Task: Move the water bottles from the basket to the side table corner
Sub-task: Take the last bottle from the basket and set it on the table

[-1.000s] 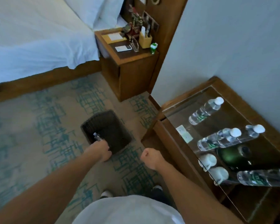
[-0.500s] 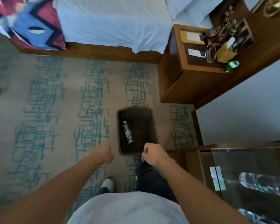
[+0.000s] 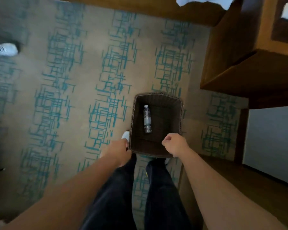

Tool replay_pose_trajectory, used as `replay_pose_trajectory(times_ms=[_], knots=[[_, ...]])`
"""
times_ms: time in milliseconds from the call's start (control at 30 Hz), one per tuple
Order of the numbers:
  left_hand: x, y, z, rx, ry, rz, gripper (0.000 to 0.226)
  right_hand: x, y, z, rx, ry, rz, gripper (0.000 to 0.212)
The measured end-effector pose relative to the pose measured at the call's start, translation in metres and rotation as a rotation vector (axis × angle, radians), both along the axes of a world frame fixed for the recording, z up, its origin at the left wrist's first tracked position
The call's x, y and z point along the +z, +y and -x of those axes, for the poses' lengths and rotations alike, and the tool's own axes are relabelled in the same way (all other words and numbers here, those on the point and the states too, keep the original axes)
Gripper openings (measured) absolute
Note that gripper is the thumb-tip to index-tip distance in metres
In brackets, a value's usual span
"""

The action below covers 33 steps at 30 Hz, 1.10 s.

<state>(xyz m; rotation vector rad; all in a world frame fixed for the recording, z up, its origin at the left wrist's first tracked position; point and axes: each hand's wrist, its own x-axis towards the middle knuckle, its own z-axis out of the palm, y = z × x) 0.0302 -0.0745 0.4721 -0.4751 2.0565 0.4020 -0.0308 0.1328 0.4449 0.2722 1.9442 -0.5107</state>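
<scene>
Cut off by the upper right edge: a wooden nightstand, only part of its top and side in frame, with a white scrap of bedsheet hanging in above it. Cut off at the far left: a pale shoe on the patterned carpet, wearer out of frame. Half hidden behind the left hand: the white toe of a shoe, just beside the basket's near left corner. Blurred and too small to read: the bottle's label. Both bare forearms stretched forward from the bottom of the frame, over dark trousers. Left hand back-up at the near left corner of the basket, fingers turned down and out of sight; impossible to tell whether open, curled, or touching the rim. Right hand curled into a loose fist with nothing in it, knuckles up, thumb tucked toward the fingers, over the basket's near rim toward its right corner. Lower centre of the frame: a dark brown woven basket, rectangular, standing on the carpet. Inside it, on the bottom and nearer the left wall: a single water bottle, clear plastic, lying on its side lengthwise, white cap toward the top of the frame, apart from both hands.
</scene>
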Motion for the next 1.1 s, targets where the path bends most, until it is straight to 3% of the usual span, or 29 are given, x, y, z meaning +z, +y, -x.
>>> replay_pose_trajectory(times_ms=[167,233,367,500,600,733,833,933,1100], knots=[[-0.091,0.002,0.043,-0.118,-0.056,0.041,0.044,-0.090,-0.011,0.035,-0.127,0.028,0.009,0.016],[-0.123,0.000,0.057,-0.157,-0.061,0.056,0.042,-0.125,-0.018,0.046,-0.170,0.028,0.021,0.017],[-0.197,0.000,0.078,-0.077,-0.028,0.058,0.036,-0.199,-0.029,0.057,-0.172,0.032,0.031,0.015],[-0.284,0.006,0.086,0.050,0.045,0.089,0.051,-0.285,-0.035,0.051,-0.133,0.024,0.017,0.011],[-0.347,0.011,0.083,0.171,0.160,0.108,0.066,-0.351,-0.041,0.047,-0.128,-0.027,0.002,0.028],[-0.407,0.009,0.069,0.353,0.414,0.159,0.046,-0.440,-0.049,0.043,-0.099,-0.009,-0.039,0.050],[-0.426,0.007,0.058,0.356,0.604,0.161,0.037,-0.497,-0.061,0.036,-0.192,-0.002,-0.048,0.057],[-0.437,0.008,0.053,0.316,0.653,0.170,0.036,-0.535,-0.080,0.030,-0.314,0.005,-0.057,0.073],[-0.445,0.006,0.047,0.235,0.743,0.180,0.037,-0.564,-0.098,0.025,-0.323,0.032,-0.127,0.084]])
